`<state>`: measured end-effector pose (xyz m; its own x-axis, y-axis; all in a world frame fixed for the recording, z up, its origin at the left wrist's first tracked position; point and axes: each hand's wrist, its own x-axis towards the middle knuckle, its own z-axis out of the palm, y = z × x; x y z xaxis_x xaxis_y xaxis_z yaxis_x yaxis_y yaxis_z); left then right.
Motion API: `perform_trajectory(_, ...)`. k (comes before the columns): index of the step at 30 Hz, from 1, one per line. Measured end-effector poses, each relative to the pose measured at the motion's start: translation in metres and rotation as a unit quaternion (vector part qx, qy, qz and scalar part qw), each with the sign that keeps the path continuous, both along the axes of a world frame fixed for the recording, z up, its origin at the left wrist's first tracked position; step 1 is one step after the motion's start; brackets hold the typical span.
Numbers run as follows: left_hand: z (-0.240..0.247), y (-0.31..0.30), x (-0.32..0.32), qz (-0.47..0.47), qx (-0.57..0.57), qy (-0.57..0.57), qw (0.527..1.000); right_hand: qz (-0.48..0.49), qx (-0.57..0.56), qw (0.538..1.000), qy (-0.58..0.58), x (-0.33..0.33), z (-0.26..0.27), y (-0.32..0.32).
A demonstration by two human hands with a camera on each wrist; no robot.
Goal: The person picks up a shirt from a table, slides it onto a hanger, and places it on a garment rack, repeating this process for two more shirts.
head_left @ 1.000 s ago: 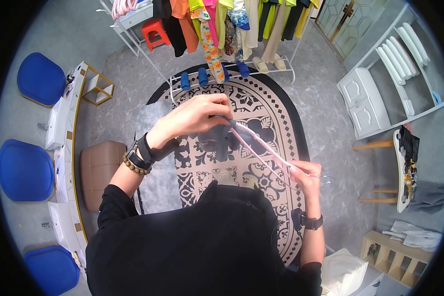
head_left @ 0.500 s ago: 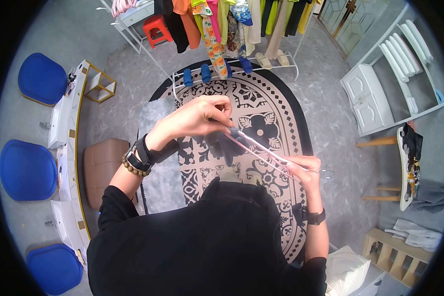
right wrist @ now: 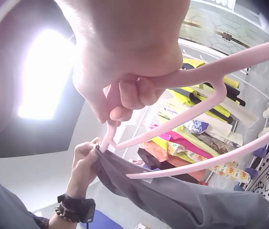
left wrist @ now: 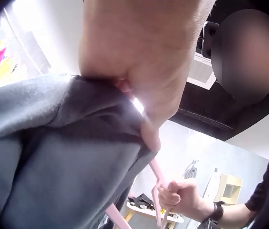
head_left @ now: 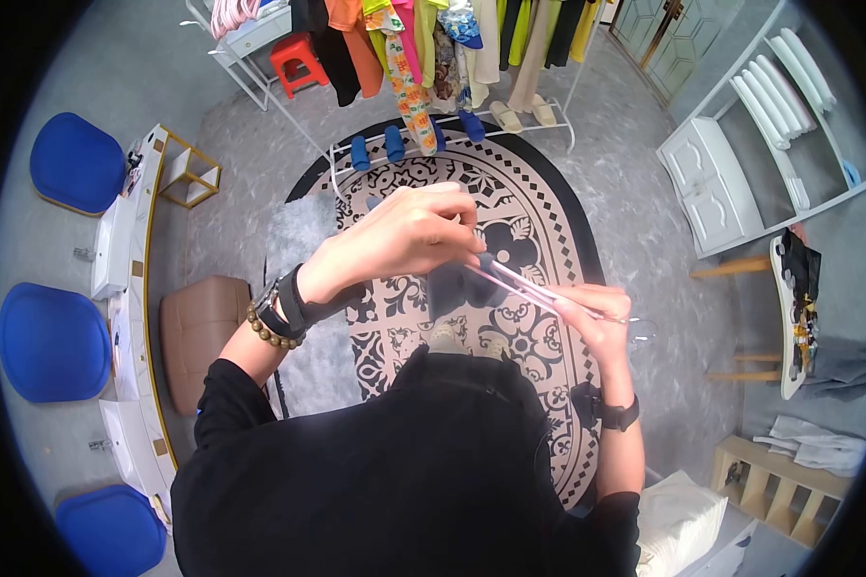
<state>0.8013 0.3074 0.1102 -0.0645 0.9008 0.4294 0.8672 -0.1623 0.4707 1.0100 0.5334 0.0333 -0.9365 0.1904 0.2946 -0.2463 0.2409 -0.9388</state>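
A pink clothes hanger (head_left: 524, 282) spans the space between both hands. My right hand (head_left: 597, 313) grips one side of it, fingers curled round the bar in the right wrist view. At the hanger's other end, my left hand (head_left: 414, 231) pinches the edge of a dark grey garment (left wrist: 77, 157) between thumb and fingers. The cloth hangs down from that hand. In the right wrist view, one free pink bar end (right wrist: 144, 175) overlaps the garment, and the bar nearest the left fingers meets its pinched edge.
A rack of bright clothes (head_left: 419, 96) stands ahead, slippers (head_left: 394, 144) along its base. Underfoot lies a patterned rug (head_left: 529, 365). At left are a brown ottoman (head_left: 202, 337) and a long counter with blue chairs (head_left: 53, 341); at right, an ironing board (head_left: 791, 317) and a white cabinet (head_left: 712, 183).
My left hand has moved right and slightly down with the garment. My right hand has risen a little with the hanger, so the two hands are closer together.
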Motion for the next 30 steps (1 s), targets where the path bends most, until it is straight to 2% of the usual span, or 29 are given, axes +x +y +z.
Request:
perform_trajectory(3,0.005,0.000,0.003,-0.011,-0.038,-0.026,0.999,-0.016,-0.004,1.000,-0.001,0.008,0.007,0.001)
perform_trajectory(10,0.004,0.010,0.016,-0.034,-0.030,-0.007,0.999,0.011,0.022,0.998,-0.055,0.005,0.018,0.002)
perform_trajectory(16,0.004,0.011,0.011,0.012,0.032,0.001,0.999,0.018,-0.005,0.998,-0.056,-0.006,0.016,-0.001)
perform_trajectory(18,0.003,0.008,0.006,0.032,0.021,-0.022,0.999,0.030,-0.011,0.995,-0.092,-0.004,0.014,0.001)
perform_trajectory(20,0.002,0.005,0.002,0.046,0.035,-0.033,0.998,0.028,-0.028,0.996,-0.079,0.004,0.015,0.006)
perform_trajectory(25,0.013,0.005,0.004,0.002,0.024,-0.076,0.997,0.031,-0.068,0.996,-0.042,0.004,0.019,0.009)
perform_trajectory(26,0.010,0.010,0.008,-0.029,0.038,-0.096,0.994,0.032,-0.065,0.995,-0.070,-0.001,0.023,0.007)
perform_trajectory(28,0.008,0.013,0.014,-0.025,0.016,-0.044,0.999,0.031,-0.061,0.993,-0.097,-0.010,0.027,0.006)
perform_trajectory(30,0.009,0.012,0.012,-0.025,0.028,-0.061,0.997,0.028,-0.054,0.993,-0.103,-0.015,0.027,0.006)
